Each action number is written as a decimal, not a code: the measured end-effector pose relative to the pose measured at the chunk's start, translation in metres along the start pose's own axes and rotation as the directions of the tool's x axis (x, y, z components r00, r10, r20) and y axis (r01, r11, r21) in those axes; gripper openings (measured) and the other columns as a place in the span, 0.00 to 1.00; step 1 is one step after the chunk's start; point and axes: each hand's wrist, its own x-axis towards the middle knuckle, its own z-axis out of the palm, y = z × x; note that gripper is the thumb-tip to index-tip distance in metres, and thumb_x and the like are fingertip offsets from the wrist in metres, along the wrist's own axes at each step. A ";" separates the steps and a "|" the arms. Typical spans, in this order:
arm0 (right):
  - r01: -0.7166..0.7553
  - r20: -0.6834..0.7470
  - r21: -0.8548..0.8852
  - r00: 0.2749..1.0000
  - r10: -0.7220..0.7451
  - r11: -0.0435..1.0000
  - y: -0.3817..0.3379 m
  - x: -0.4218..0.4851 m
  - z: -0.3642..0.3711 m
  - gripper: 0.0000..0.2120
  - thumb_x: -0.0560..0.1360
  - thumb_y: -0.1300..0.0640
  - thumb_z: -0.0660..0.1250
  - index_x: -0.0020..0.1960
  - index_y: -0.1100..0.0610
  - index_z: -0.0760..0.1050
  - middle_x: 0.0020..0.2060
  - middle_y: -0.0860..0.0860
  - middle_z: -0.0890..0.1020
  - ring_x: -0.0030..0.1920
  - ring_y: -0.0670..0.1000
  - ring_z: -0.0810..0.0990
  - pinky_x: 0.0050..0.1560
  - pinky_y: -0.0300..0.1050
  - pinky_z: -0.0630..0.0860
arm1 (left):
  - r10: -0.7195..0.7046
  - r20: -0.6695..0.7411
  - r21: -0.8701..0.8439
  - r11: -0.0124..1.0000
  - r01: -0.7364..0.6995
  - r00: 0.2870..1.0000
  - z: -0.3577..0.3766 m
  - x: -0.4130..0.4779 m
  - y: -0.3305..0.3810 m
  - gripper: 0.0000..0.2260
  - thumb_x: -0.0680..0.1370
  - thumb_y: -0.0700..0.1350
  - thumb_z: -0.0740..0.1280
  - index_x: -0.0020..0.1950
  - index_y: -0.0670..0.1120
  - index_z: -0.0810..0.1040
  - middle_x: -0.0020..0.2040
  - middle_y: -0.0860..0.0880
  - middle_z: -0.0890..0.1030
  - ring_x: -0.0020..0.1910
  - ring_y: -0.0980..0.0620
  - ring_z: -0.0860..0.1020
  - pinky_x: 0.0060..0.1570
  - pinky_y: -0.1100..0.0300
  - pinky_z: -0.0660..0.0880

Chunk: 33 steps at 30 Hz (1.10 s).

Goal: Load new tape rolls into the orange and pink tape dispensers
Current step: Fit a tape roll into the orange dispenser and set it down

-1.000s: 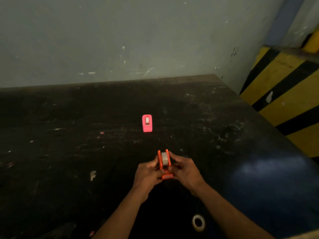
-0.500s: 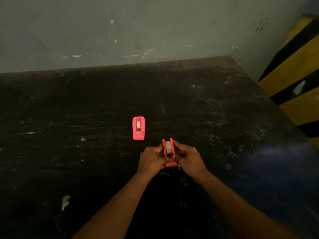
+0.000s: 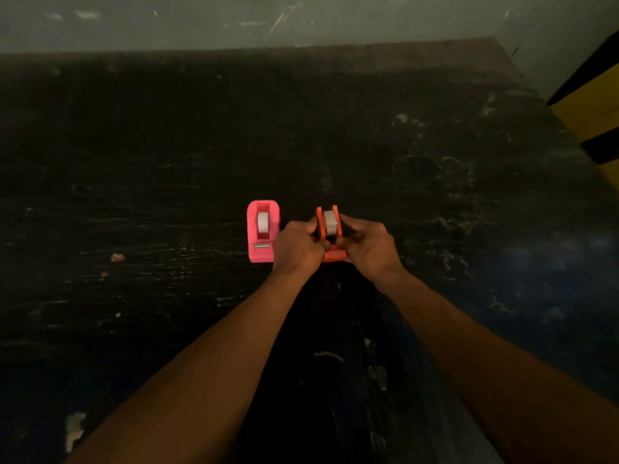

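Observation:
The orange tape dispenser [image 3: 329, 229] is held between both hands near the middle of the dark table, with a white tape roll [image 3: 330, 222] seated between its side walls. My left hand [image 3: 296, 247] grips its left side and my right hand [image 3: 366, 247] grips its right side. Just to the left, the pink tape dispenser [image 3: 263, 232] lies flat on the table with a white roll [image 3: 263, 222] in its well. The two dispensers sit side by side, a small gap apart.
The dark scuffed table [image 3: 134, 195] runs back to a grey wall [image 3: 301, 15]. A yellow-and-black striped barrier [image 3: 599, 105] stands at the right edge. Small scraps [image 3: 117, 257] and paint chips [image 3: 74, 430] dot the table's left part.
Both hands have carried the orange dispenser forward, away from me, until it stands beside the pink one. The loose tape ring seen near the table's front edge is out of view now.

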 end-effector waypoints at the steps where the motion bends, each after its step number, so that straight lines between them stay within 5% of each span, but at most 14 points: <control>1: -0.004 -0.005 0.035 1.000 0.004 0.999 0.000 0.003 0.001 0.24 0.72 0.69 0.67 0.63 0.49 0.79 0.48 0.49 0.85 0.49 0.48 0.82 0.59 0.54 0.79 | 0.001 -0.009 0.019 1.000 -0.001 1.000 0.000 0.004 0.002 0.19 0.74 0.40 0.71 0.64 0.50 0.80 0.55 0.47 0.86 0.55 0.49 0.83 0.61 0.51 0.77; 6: -0.053 -0.030 0.011 0.998 0.053 0.999 -0.004 0.007 0.000 0.19 0.73 0.64 0.69 0.60 0.48 0.80 0.40 0.48 0.85 0.45 0.52 0.85 0.50 0.57 0.83 | -0.096 0.001 0.005 0.995 0.096 0.995 -0.002 0.016 0.009 0.20 0.75 0.40 0.70 0.66 0.51 0.79 0.57 0.48 0.84 0.55 0.50 0.82 0.59 0.53 0.79; 11: 0.135 -0.039 -0.317 0.987 -0.155 0.939 -0.019 0.001 -0.007 0.30 0.73 0.61 0.70 0.71 0.45 0.68 0.52 0.54 0.82 0.54 0.53 0.81 0.59 0.53 0.77 | -0.168 0.030 -0.013 0.986 0.168 0.985 -0.002 0.020 0.013 0.17 0.76 0.40 0.70 0.64 0.50 0.79 0.55 0.46 0.84 0.53 0.48 0.83 0.56 0.49 0.80; 15: 0.303 0.059 -0.457 0.949 -0.311 0.836 -0.036 -0.005 -0.011 0.19 0.75 0.61 0.68 0.64 0.49 0.76 0.55 0.54 0.75 0.52 0.54 0.79 0.54 0.45 0.76 | -0.176 0.032 0.018 0.984 0.175 0.984 -0.001 0.021 0.017 0.10 0.77 0.45 0.69 0.58 0.49 0.82 0.50 0.45 0.84 0.49 0.46 0.83 0.54 0.49 0.81; 20: 0.344 0.147 -0.578 0.936 -0.320 0.740 -0.045 0.008 -0.016 0.10 0.75 0.60 0.69 0.56 0.54 0.81 0.56 0.53 0.74 0.52 0.52 0.77 0.51 0.37 0.69 | -0.232 -0.011 0.033 0.972 0.232 0.973 0.002 0.021 0.023 0.10 0.76 0.46 0.69 0.57 0.46 0.80 0.50 0.44 0.84 0.46 0.46 0.82 0.49 0.53 0.80; 29: 0.447 0.255 -0.619 0.892 -0.373 0.646 -0.057 0.017 -0.024 0.07 0.76 0.61 0.66 0.50 0.56 0.83 0.52 0.55 0.78 0.50 0.55 0.79 0.53 0.52 0.78 | -0.293 -0.023 0.023 0.956 0.294 0.956 0.002 0.020 0.029 0.12 0.78 0.47 0.68 0.59 0.44 0.78 0.38 0.47 0.77 0.38 0.50 0.78 0.37 0.58 0.74; 33: 0.474 0.209 -0.587 0.872 -0.442 0.657 -0.047 0.004 -0.026 0.09 0.77 0.60 0.65 0.53 0.56 0.83 0.52 0.56 0.79 0.52 0.55 0.79 0.54 0.53 0.77 | -0.276 -0.043 0.059 0.959 0.278 0.960 0.005 0.022 0.029 0.11 0.77 0.47 0.68 0.58 0.44 0.79 0.47 0.44 0.82 0.45 0.46 0.82 0.46 0.54 0.79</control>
